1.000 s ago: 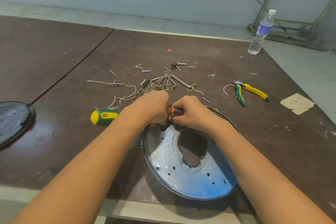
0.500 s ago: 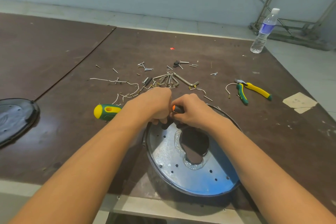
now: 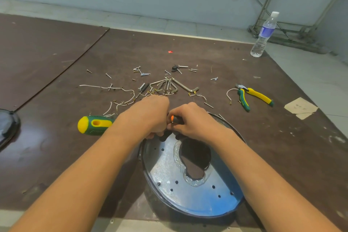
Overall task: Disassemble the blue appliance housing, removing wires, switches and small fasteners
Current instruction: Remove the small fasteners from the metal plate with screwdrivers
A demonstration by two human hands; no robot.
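Your right hand's (image 3: 195,121) grip held an orange-tipped tool (image 3: 175,118) at the blue housing's (image 3: 207,203) far rim; your left hand's (image 3: 150,117), I cannot tell. You were likely loosening a fastener; next, lift it clear.

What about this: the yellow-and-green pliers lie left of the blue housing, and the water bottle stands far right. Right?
Not quite. In the head view the pliers lie right of the blue housing, not left. The water bottle does stand far right.
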